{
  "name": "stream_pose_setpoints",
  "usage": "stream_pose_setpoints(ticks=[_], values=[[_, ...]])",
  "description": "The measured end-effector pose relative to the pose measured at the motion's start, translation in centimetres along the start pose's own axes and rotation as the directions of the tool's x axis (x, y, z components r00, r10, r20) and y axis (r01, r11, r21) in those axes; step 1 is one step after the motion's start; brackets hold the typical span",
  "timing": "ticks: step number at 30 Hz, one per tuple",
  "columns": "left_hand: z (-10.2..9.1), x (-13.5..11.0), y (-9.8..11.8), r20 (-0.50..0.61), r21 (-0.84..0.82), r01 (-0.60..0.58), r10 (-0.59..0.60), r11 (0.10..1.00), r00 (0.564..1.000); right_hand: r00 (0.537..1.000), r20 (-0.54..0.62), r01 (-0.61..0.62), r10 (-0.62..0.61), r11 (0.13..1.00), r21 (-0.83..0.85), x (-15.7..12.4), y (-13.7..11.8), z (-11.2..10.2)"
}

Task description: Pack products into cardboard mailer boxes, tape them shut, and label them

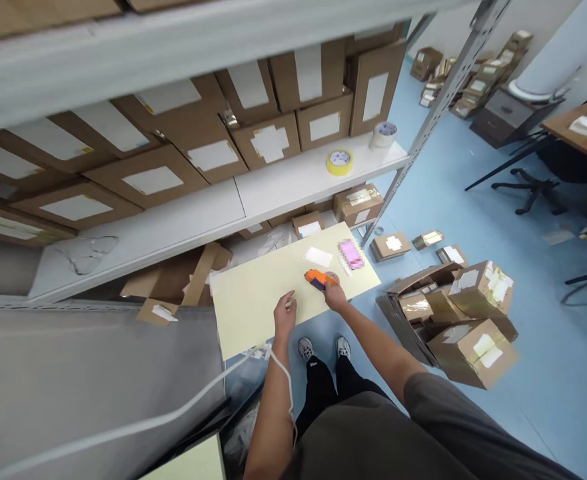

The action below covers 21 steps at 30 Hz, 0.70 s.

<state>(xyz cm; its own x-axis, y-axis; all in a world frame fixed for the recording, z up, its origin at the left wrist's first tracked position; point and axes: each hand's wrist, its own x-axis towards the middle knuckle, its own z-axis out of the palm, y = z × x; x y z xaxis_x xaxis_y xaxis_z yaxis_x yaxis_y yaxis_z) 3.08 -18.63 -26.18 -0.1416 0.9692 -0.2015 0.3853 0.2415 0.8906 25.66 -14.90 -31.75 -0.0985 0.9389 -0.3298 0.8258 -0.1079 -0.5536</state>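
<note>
In the head view, my right hand (pixel 335 296) is closed around an orange and dark-blue tape dispenser (pixel 316 279) over the pale yellow board (pixel 253 287). A tape roll shows partly behind it, beside my fingers. To the left, my left hand (pixel 284 315) hovers at the board's near edge, fingers loosely curled and apart, with nothing I can make out in it. A white label or card (pixel 318 257) lies just beyond the dispenser. Right of that card is a pink, blurred-out item (pixel 351 254).
A grey shelf (pixel 283 177) holds cardboard boxes (pixel 153 180), a yellow tape roll (pixel 340 162) and a clear tape roll (pixel 384 135). A large open carton (pixel 396 320) of boxes stands on the floor at right. A white cable (pixel 173 415) crosses my left forearm.
</note>
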Motion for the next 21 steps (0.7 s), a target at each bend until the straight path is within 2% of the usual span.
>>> stream_pose_setpoints(ticks=[3, 6, 9, 12, 15, 18, 19, 21], values=[[-2.6, 2.4, 3.8, -0.04, -0.049, -0.054, 0.052, 0.997, 0.998, 0.98, -0.081, 0.186, -0.183, 0.982, 0.03, -0.8, -2.0, -4.0], [-5.6, 4.6, 8.4, -0.025, -0.136, -0.143, 0.141, 0.98, 0.99, 0.925, -0.152, 0.354, -0.349, 0.935, 0.012, -2.0, -4.7, -8.1], [-9.1, 5.8, 13.2, 0.097, -0.217, -0.231, 0.257, 0.948, 0.962, 0.841, -0.263, 0.485, -0.473, 0.874, -0.022, -3.3, -7.7, -11.6], [-12.6, 6.0, 16.9, 0.255, -0.262, -0.275, 0.342, 0.925, 0.904, 0.776, -0.338, 0.548, -0.532, 0.835, -0.055, -4.4, -10.4, -14.0], [-15.4, 5.7, 19.2, 0.368, -0.282, -0.318, 0.409, 0.905, 0.835, 0.701, -0.379, 0.623, -0.604, 0.778, -0.085, -5.0, -12.5, -15.5], [-17.1, 5.4, 20.2, 0.397, -0.325, -0.389, 0.498, 0.862, 0.771, 0.606, -0.407, 0.716, -0.684, 0.692, -0.097, -5.3, -14.2, -16.6], [-17.5, 5.4, 20.3, 0.386, -0.341, -0.405, 0.519, 0.848, 0.763, 0.581, -0.409, 0.739, -0.704, 0.667, -0.097, -5.3, -14.7, -17.0], [-18.0, 5.4, 20.4, 0.354, -0.359, -0.405, 0.525, 0.84, 0.774, 0.548, -0.408, 0.77, -0.73, 0.631, -0.096, -5.0, -15.6, -17.7]])
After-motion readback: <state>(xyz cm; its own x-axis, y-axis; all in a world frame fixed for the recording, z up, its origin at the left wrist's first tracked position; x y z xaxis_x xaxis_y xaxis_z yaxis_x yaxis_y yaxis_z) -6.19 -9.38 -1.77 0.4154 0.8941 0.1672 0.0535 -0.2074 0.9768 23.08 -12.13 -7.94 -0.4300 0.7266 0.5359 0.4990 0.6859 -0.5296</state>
